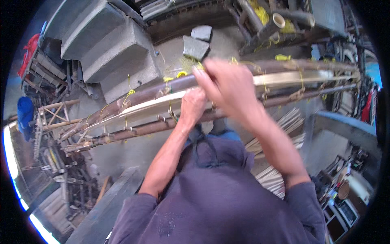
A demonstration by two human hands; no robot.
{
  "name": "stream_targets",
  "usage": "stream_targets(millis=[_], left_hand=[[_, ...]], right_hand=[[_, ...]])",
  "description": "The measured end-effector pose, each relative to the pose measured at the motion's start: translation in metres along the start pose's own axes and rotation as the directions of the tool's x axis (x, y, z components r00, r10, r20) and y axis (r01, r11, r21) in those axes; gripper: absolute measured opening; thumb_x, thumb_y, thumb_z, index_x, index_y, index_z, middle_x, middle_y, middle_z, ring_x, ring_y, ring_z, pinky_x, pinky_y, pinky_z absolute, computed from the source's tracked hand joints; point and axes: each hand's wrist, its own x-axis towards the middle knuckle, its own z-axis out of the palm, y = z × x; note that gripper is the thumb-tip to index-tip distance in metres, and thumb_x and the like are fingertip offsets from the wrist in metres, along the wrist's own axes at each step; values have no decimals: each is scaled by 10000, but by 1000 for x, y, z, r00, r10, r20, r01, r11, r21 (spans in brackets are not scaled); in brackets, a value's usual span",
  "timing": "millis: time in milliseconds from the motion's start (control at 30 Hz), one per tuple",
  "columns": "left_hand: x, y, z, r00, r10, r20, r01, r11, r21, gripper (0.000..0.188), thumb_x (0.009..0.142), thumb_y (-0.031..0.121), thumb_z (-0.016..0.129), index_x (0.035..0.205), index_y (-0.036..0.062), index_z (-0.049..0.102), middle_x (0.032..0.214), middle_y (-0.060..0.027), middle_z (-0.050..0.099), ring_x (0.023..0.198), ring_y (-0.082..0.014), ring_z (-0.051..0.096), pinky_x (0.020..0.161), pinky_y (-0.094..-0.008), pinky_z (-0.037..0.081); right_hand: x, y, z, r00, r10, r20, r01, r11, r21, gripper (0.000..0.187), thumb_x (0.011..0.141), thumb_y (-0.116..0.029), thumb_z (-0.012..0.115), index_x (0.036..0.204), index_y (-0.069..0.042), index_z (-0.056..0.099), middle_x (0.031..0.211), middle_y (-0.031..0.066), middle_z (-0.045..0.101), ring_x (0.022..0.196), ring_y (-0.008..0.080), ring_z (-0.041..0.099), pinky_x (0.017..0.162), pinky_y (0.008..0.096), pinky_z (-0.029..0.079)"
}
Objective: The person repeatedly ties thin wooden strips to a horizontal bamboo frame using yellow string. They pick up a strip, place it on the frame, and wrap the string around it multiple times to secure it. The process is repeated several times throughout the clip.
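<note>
The left hand (193, 105) is bent into a fist shape against a long pale strip (280, 80); its fingers curl inward, but I cannot tell how fully they close or whether they have hold of the strip. The right hand (232, 88), motion-blurred, is just beside it over the far dark pole (142, 98), thumb stretched toward the left; how open its fingers are, and what they hold, cannot be told. The strip runs crosswise in front of the person, between the far pole and a near pole (146, 129), with yellow ties (130, 92) along them. Beyond are concrete steps (118, 57) and stone slabs (196, 47).
</note>
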Motion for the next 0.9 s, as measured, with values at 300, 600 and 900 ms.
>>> stream_targets(millis=[300, 600, 900], left_hand=[[17, 12, -1, 987, -50, 151, 21, 981, 191, 115, 871, 183, 622, 946, 107, 664, 836, -115, 682, 752, -308, 648, 670, -399, 484], [16, 9, -6, 950, -169, 263, 205, 972, -115, 203, 908, 227, 565, 916, 54, 671, 855, -103, 690, 820, -216, 666, 720, -345, 510], [148, -84, 58, 564, -491, 664, 823, 270, -500, 216, 851, 209, 528, 686, 70, 541, 613, 18, 440, 522, -96, 398, 442, -301, 316]], right_hand=[[81, 133, 99, 954, 267, 139, -296, 746, 597, 282, 919, -300, 495, 811, -58, 591, 687, 68, 569, 634, 170, 541, 590, 346, 424], [-111, 91, 161, 918, -330, 219, 229, 893, 386, 183, 818, -224, 546, 718, -77, 589, 665, 134, 622, 636, 340, 632, 596, 457, 510], [-103, 75, 145, 841, -190, 507, 165, 982, 95, 211, 800, -231, 591, 670, -66, 603, 769, 127, 650, 763, 283, 645, 648, 400, 517]])
